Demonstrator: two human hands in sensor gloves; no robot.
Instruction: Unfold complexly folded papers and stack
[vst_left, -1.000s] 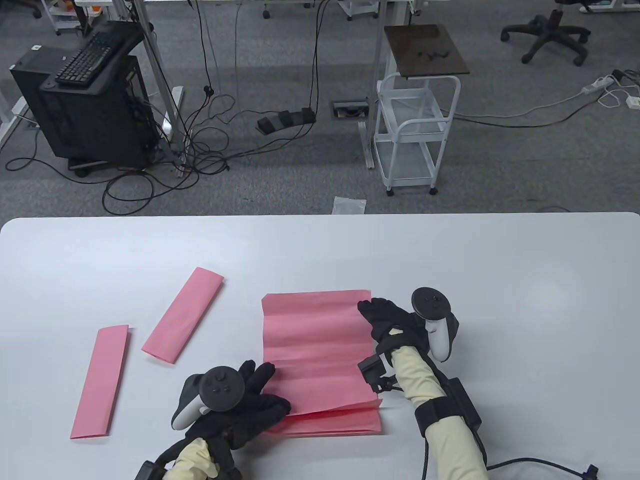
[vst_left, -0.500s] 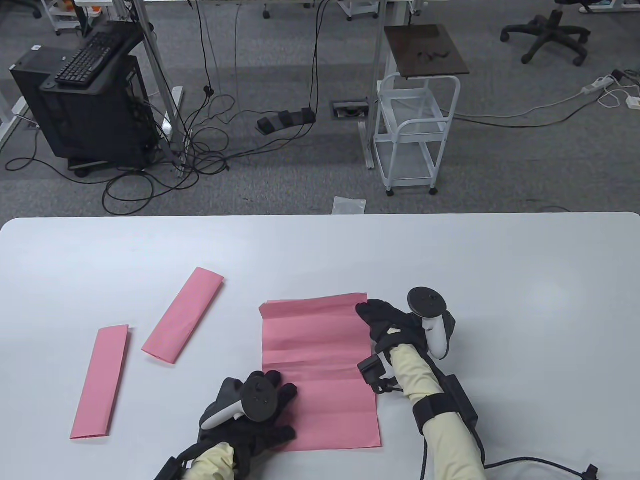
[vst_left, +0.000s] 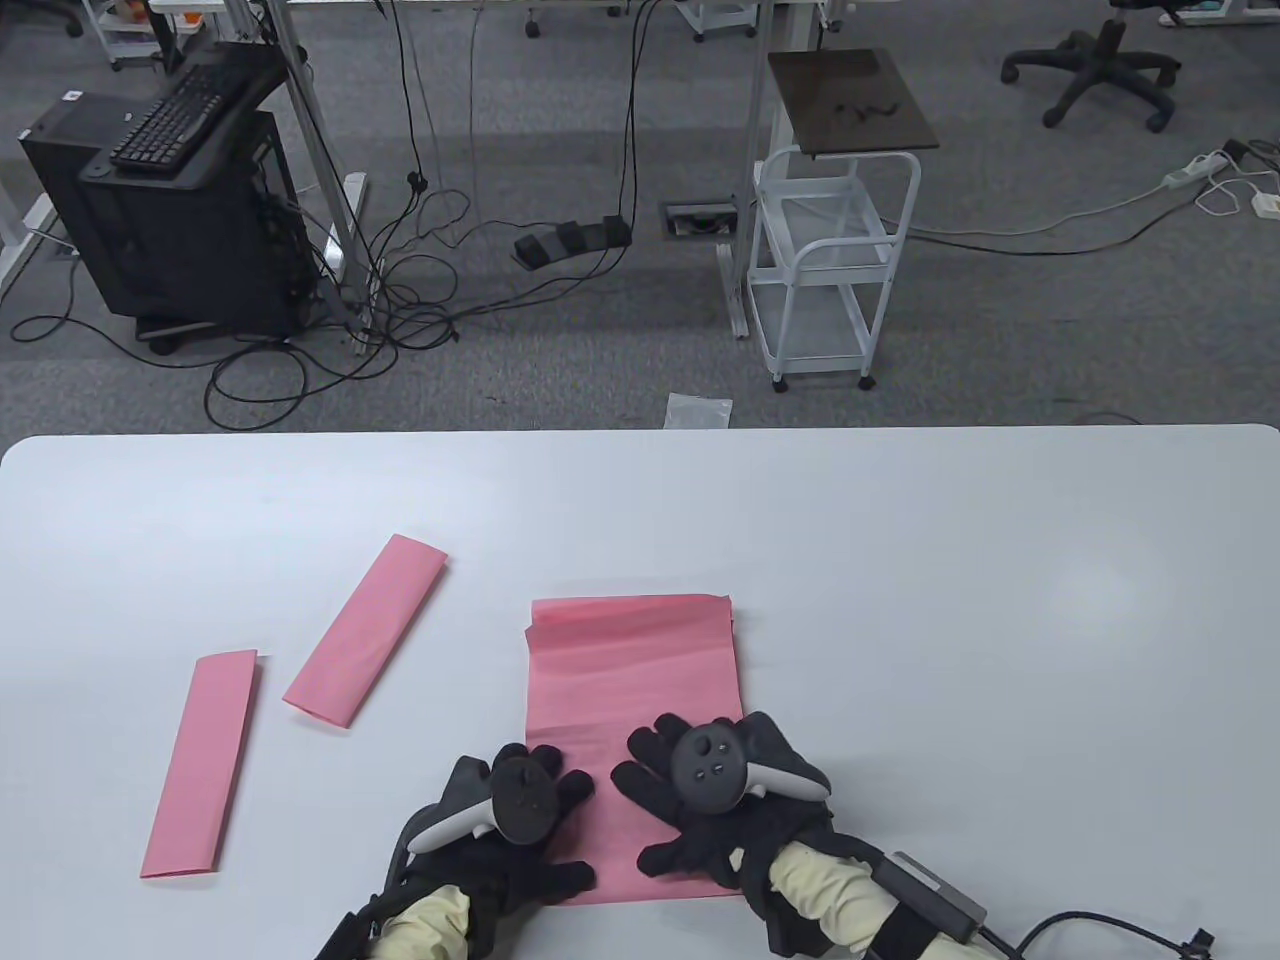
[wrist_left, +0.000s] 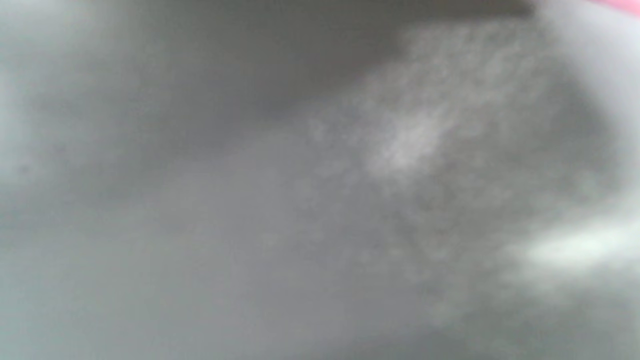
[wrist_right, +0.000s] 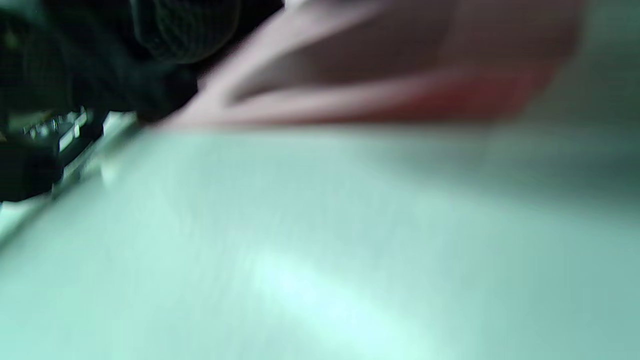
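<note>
Both hands are lying flat with fingers spread, grasping nothing: the left hand (vst_left: 505, 815) is pressing the near-left edge of the unfolded pink sheet (vst_left: 632, 680), the right hand (vst_left: 715, 800) is pressing its near-right part, and the sheet's far edge, out beyond the fingertips, is lifting slightly off the white table (vst_left: 1000, 600). Judging progress, one paper is opened and being smoothed as the stack's base, while two folded pink strips, one (vst_left: 366, 630) ahead-left of the left hand and another (vst_left: 200, 765) farther left, are waiting untouched. Wrist views are showing only blur.
</note>
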